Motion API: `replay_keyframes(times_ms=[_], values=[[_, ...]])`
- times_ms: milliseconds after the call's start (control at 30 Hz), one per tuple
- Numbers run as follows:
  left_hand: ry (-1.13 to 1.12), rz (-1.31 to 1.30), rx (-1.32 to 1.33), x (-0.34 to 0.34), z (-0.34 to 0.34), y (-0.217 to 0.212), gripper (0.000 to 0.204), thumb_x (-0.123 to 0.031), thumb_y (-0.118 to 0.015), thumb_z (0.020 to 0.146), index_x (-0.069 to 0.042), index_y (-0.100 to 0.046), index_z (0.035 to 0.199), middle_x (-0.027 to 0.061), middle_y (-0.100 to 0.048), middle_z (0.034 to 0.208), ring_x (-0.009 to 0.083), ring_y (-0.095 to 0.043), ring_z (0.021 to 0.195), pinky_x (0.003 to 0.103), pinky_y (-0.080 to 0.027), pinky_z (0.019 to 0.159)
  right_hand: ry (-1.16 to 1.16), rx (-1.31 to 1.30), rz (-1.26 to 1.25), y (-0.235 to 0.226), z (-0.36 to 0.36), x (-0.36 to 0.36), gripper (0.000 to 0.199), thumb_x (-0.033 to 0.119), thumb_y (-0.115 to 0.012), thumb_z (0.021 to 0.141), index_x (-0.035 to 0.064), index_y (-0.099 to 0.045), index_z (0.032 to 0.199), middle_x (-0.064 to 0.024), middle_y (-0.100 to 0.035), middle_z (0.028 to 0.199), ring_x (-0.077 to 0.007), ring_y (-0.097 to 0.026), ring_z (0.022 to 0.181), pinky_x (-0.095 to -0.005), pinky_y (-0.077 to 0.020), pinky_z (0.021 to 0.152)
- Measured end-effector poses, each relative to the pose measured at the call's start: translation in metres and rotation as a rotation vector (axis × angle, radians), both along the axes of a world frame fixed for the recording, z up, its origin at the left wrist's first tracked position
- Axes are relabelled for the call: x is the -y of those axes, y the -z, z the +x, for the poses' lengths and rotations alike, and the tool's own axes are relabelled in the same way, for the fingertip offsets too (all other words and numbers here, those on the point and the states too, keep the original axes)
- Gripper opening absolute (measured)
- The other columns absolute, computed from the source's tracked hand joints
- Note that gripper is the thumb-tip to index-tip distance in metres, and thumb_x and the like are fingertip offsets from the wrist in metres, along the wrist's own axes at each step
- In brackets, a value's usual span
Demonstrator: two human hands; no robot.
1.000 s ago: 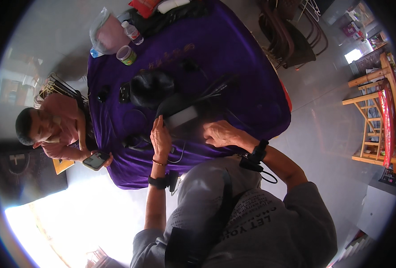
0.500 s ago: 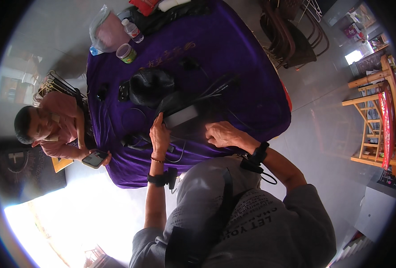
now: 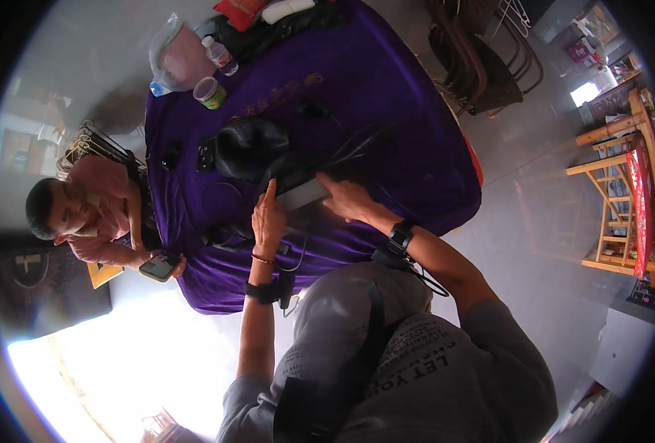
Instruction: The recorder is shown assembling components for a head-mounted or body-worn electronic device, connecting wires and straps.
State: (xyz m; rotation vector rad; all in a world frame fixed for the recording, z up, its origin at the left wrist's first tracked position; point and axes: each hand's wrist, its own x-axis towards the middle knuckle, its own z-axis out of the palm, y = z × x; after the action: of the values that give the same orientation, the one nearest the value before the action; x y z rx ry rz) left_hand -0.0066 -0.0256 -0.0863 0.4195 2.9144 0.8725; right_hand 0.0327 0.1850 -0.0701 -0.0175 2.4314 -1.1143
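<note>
A grey flat rectangular box, its exact kind unclear, lies level between my hands at the near side of the purple-covered table. At its left end is my left hand, the index finger stretched along the edge and the other fingers bent close. My right hand grips the right end, with the index finger reaching to the far corner. Both thumbs are hard to make out. Just beyond the box sits a rounded black cloth or mesh item, with a dark bundle of cables to its right.
The purple tablecloth carries a green-labelled cup, a plastic bottle and a pink bag at the far left. A seated person at the left holds a phone. Stacked chairs stand beyond the table.
My right hand has moved forward and left from beside the box onto its right end, uncurling its fingers. My left index finger has straightened. The box has hardly moved.
</note>
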Motion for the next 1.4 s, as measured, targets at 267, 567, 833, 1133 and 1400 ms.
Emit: replay_keyframes(times_ms=[267, 567, 833, 1133, 1400], values=[[0.080, -0.256, -0.273, -0.045, -0.016, -0.010, 0.048, -0.009, -0.067, 0.069, -0.002, -0.052, 0.114, 0.0123, -0.054, 0.107, 0.0298, -0.050, 0.103, 0.040, -0.042, 0.086, -0.080, -0.156, 0.088, 0.025, 0.015, -0.008, 0.069, 0.011, -0.058, 0.084, 0.0111, -0.023, 0.143, -0.0170, -0.065, 0.080, -0.0333, -0.064, 0.076, -0.0460, -0.0504, 0.072], [0.228, -0.313, -0.067, -0.059, -0.051, -0.012, 0.062, -0.010, -0.076, 0.061, -0.005, -0.051, 0.117, 0.0135, -0.059, 0.106, 0.0339, -0.056, 0.100, 0.042, -0.046, 0.084, 0.002, -0.172, 0.037, 0.033, 0.021, -0.006, 0.067, 0.004, -0.053, 0.081, 0.0126, -0.024, 0.141, -0.0197, -0.064, 0.083, -0.0330, -0.064, 0.069, -0.0441, -0.0507, 0.068], [0.170, 0.261, 0.081, -0.017, -0.059, -0.003, 0.060, -0.004, -0.078, 0.058, -0.004, -0.054, 0.113, 0.0157, -0.064, 0.097, 0.0296, -0.062, 0.095, 0.035, -0.048, 0.084, -0.010, -0.124, 0.034, 0.047, 0.018, -0.005, 0.078, 0.004, -0.052, 0.081, 0.0143, -0.012, 0.147, -0.0173, -0.064, 0.076, -0.0331, -0.064, 0.067, -0.0449, -0.0509, 0.068], [0.162, 0.483, 0.294, -0.005, -0.074, -0.002, 0.058, -0.002, -0.078, 0.061, 0.000, -0.053, 0.113, 0.0088, -0.061, 0.101, 0.0184, -0.058, 0.094, 0.030, -0.048, 0.083, -0.014, -0.090, -0.018, 0.033, 0.015, -0.007, 0.076, 0.004, -0.052, 0.082, 0.0129, -0.012, 0.147, -0.0161, -0.063, 0.072, -0.0307, -0.063, 0.064, -0.0438, -0.0508, 0.065], [0.175, 0.470, 0.333, -0.002, -0.080, 0.002, 0.060, -0.002, -0.077, 0.063, 0.001, -0.051, 0.117, 0.0091, -0.061, 0.101, 0.0171, -0.058, 0.093, 0.029, -0.048, 0.083, -0.019, -0.127, 0.008, 0.044, 0.015, -0.006, 0.075, 0.005, -0.051, 0.084, 0.0110, -0.010, 0.147, -0.0124, -0.062, 0.066, -0.0269, -0.061, 0.057, -0.0413, -0.0508, 0.061]])
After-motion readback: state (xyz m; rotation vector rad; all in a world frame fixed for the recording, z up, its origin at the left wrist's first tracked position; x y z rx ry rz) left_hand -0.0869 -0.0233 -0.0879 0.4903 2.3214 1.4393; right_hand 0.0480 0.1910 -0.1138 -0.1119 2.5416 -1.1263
